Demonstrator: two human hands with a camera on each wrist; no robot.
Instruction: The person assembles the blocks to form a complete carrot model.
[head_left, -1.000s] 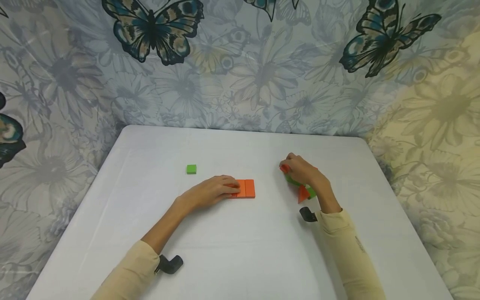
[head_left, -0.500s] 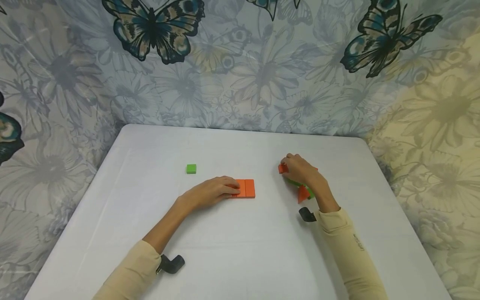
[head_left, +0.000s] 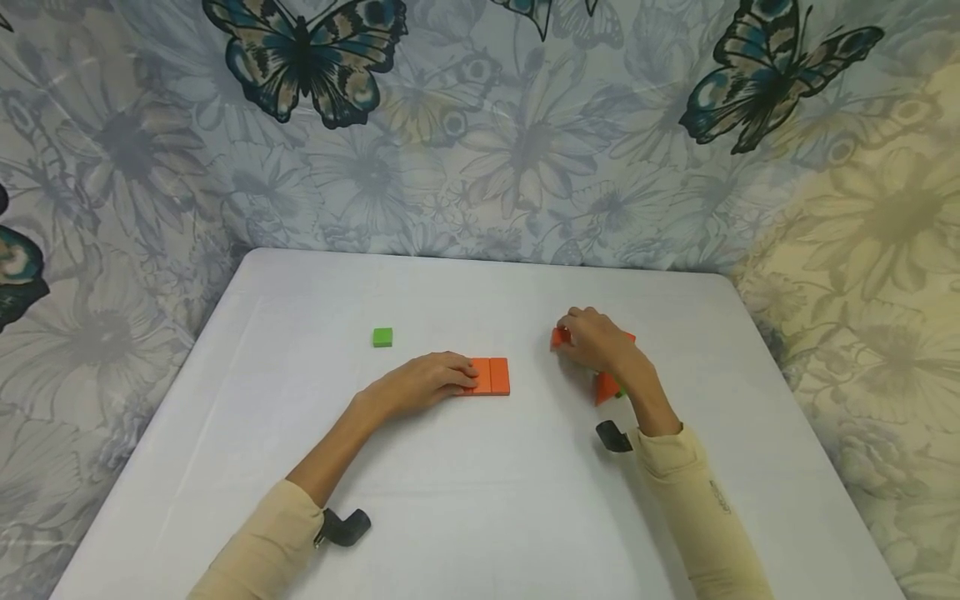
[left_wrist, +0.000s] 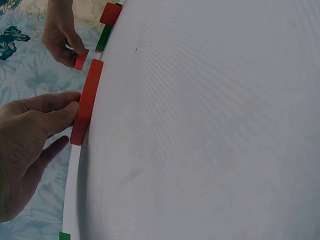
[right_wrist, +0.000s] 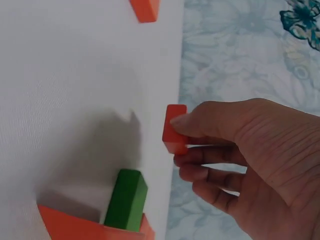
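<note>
1. Lying nearest you: an orange triangle [head_left: 606,389], three o'clock from the orange row [head_left: 492,377].
2. Your left hand [head_left: 426,381], fingers loosely extended, rests on the row's nine-o'clock end.
3. Your right hand [head_left: 595,342] pinches an orange block [right_wrist: 174,139] at two o'clock.
4. Out at ten o'clock sits a green block [head_left: 382,337].

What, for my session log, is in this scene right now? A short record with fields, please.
Left hand: touches the left end of the orange row
Right hand: pinches a red block between thumb and fingers
Orange row: flat pieces side by side, left end partly covered
Near right hand: triangle and green block
Set apart: green square, left of the row and farther from the person
Surface: white table
Backdrop: butterfly-and-flower print
Unclear: how many pieces the right hand hides
</note>
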